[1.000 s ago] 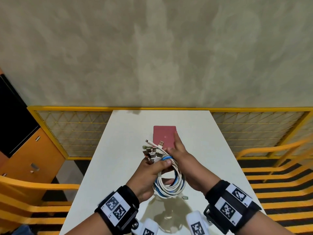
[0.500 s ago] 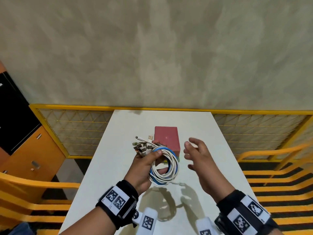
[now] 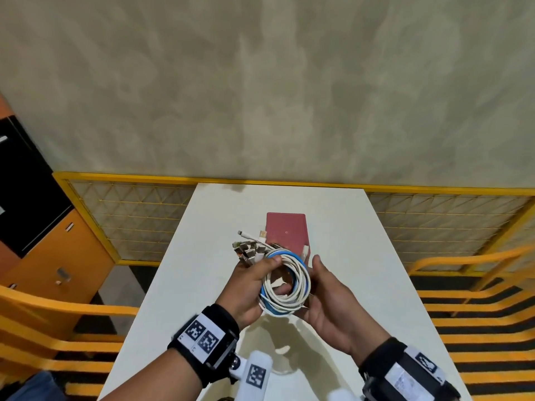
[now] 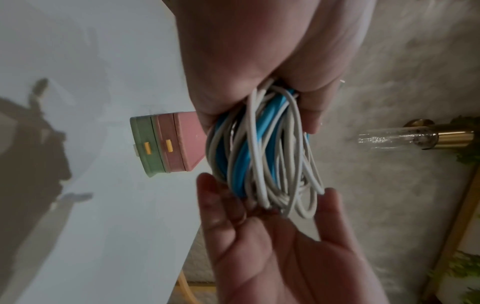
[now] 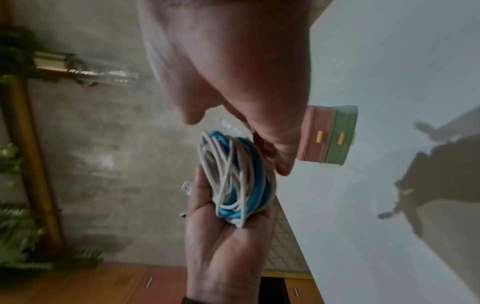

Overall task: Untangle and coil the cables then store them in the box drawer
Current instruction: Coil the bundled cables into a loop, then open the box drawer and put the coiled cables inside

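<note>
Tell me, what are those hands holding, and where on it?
The left hand grips a coil of white and blue cables at its upper-left rim, beside the plugs. The right hand cups the coil's opposite side.

The left hand (image 3: 252,280) is curled in a grip, thumb on top. The right hand (image 3: 324,296) lies open beside it, palm turned toward the left, fingers straight.

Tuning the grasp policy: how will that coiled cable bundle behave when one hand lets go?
Likely floppy: the cable bundle is loose white and blue loops, untied, so it may spring apart. Probably light: the left hand grips it alone while the right hand cups it. Free plugs may snag.
</note>
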The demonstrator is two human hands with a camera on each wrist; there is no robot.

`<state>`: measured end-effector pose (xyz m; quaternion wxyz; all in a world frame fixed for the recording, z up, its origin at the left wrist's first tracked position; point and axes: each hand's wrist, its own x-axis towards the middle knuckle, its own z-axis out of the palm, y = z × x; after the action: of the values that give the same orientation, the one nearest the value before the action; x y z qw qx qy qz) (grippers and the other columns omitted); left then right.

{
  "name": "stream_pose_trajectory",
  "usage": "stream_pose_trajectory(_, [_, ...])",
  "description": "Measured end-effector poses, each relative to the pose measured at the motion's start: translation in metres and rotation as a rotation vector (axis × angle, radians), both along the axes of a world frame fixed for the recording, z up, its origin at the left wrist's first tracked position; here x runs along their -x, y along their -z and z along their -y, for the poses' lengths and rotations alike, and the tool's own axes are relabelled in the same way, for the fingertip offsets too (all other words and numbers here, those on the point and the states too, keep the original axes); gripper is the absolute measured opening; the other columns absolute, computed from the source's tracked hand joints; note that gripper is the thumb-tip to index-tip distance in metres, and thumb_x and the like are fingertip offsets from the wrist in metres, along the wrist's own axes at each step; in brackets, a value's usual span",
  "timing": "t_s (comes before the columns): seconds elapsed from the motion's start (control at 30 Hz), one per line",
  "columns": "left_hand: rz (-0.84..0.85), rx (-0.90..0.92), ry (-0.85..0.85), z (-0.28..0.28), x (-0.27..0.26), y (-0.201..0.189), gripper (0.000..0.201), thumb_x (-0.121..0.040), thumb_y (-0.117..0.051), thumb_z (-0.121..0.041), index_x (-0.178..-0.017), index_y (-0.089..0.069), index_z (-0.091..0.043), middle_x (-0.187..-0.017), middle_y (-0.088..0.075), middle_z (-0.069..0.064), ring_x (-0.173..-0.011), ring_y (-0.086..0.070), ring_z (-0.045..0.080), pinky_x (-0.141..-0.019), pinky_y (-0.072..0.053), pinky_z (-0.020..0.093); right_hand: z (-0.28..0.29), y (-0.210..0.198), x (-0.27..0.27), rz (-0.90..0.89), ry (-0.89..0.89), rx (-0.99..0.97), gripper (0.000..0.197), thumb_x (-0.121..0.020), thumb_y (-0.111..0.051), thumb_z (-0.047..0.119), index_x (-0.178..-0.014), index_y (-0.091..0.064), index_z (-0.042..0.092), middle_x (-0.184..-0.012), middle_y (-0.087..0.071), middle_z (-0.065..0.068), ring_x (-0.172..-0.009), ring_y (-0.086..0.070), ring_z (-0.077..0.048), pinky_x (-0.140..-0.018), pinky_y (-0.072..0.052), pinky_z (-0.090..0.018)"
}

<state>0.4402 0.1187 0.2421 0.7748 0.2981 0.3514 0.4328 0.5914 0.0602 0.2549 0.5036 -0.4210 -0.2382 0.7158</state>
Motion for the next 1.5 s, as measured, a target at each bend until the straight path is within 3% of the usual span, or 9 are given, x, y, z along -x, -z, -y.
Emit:
stream_pose_trajectory(0.1, [-0.082, -0.040, 0.081, 0.001, 0.003, 0.005, 0.024, -0.088, -0.063, 0.000, -0.110, -0.070, 0.005, -0.107, -0.071, 0.026, -0.090, -0.072, 0.032, -0.076, -0.059, 0.038, 0.001, 0.002, 0.006, 0.204, -0.069, -0.083, 0.049, -0.099, -0.041, 0.051, -0.128, -0.065, 0.018, -0.121, -0.071, -0.006, -0.107, -0.069, -0.020, -0.095, -0.052, -0.041])
stream_pose_trajectory(0.27, [-0.179, -0.137, 0.255, -0.001, 0.013, 0.007, 0.024, -0.092, -0.057, 0.006, -0.113, -0.067, 0.009, -0.107, -0.073, 0.021, -0.095, -0.072, 0.027, -0.079, -0.057, 0.031, 0.006, 0.012, 0.013, 0.445, -0.112, -0.145, 0.036, -0.096, -0.059, 0.040, -0.130, -0.060, 0.032, -0.117, -0.070, 0.004, -0.090, -0.064, -0.010, -0.082, -0.051, -0.027])
stream_pose_trajectory(0.37, [-0.259, -0.197, 0.357, -0.001, 0.017, 0.007, 0.020, -0.092, -0.057, 0.007, -0.103, -0.071, -0.002, -0.089, -0.072, 0.011, -0.079, -0.068, 0.020, -0.070, -0.054, 0.026, 0.008, 0.018, 0.012, 0.526, -0.123, -0.169, 0.038, -0.100, -0.054, 0.032, -0.137, -0.051, 0.041, -0.125, -0.068, 0.013, -0.114, -0.064, -0.007, -0.102, -0.049, -0.033])
stream_pose_trajectory(0.57, [-0.263, -0.278, 0.398, 0.001, 0.017, 0.014, 0.026, -0.095, -0.059, 0.000, -0.121, -0.058, 0.007, -0.110, -0.065, 0.021, -0.102, -0.061, 0.031, -0.093, -0.049, 0.041, 0.006, 0.025, 0.007, 0.519, -0.170, -0.185, 0.043, -0.099, -0.053, 0.030, -0.141, -0.048, 0.041, -0.130, -0.066, 0.010, -0.122, -0.062, -0.013, -0.109, -0.044, -0.046])
stream_pose_trajectory(0.7, [-0.218, -0.278, 0.353, 0.004, 0.014, 0.019, 0.045, -0.092, -0.061, 0.001, -0.133, -0.043, 0.003, -0.117, -0.064, 0.018, -0.104, -0.064, 0.025, -0.088, -0.054, 0.033, 0.003, 0.032, 0.001, 0.455, -0.174, -0.178, 0.044, -0.106, -0.042, 0.020, -0.146, -0.043, 0.035, -0.136, -0.063, 0.007, -0.125, -0.059, -0.014, -0.113, -0.040, -0.046])
stream_pose_trajectory(0.87, [-0.209, -0.264, 0.354, 0.011, 0.016, 0.032, 0.046, -0.092, -0.061, -0.001, -0.135, -0.045, 0.004, -0.117, -0.064, 0.017, -0.108, -0.063, 0.025, -0.092, -0.050, 0.033, 0.001, 0.048, -0.001, 0.476, -0.286, -0.125, 0.048, -0.103, -0.040, 0.045, -0.146, -0.024, 0.059, -0.145, -0.052, 0.019, -0.129, -0.054, -0.004, -0.113, -0.039, -0.044])
stream_pose_trajectory(1.07, [-0.201, -0.170, 0.243, 0.023, 0.020, 0.055, 0.039, -0.090, -0.063, -0.004, -0.128, -0.055, 0.002, -0.115, -0.068, 0.020, -0.109, -0.064, 0.032, -0.093, -0.050, 0.041, -0.002, 0.041, 0.004, 0.725, -0.511, 0.000, 0.058, -0.083, -0.024, 0.084, -0.135, 0.002, 0.077, -0.146, -0.045, 0.026, -0.125, -0.055, -0.013, -0.085, -0.058, -0.046])
stream_pose_trajectory(1.27, [-0.203, -0.032, 0.120, 0.020, 0.025, 0.067, 0.037, -0.086, -0.062, -0.002, -0.122, -0.059, 0.005, -0.117, -0.068, 0.030, -0.106, -0.067, 0.038, -0.088, -0.055, 0.044, -0.024, 0.031, 0.011, 0.898, -0.553, 0.089, 0.067, -0.084, -0.018, 0.083, -0.144, 0.006, 0.064, -0.137, -0.057, 0.009, -0.101, -0.067, -0.020, -0.077, -0.059, -0.043])
stream_pose_trajectory(1.5, [-0.222, 0.045, 0.078, -0.001, 0.043, 0.057, 0.023, -0.094, -0.054, 0.004, -0.108, -0.072, 0.004, -0.119, -0.069, 0.028, -0.106, -0.067, 0.037, -0.095, -0.051, 0.050, -0.093, 0.091, -0.018, 0.540, -0.005, 0.415, 0.040, -0.097, -0.043, 0.053, -0.113, -0.054, 0.018, -0.087, -0.062, -0.010, -0.075, -0.059, -0.027, -0.067, -0.048, -0.036])
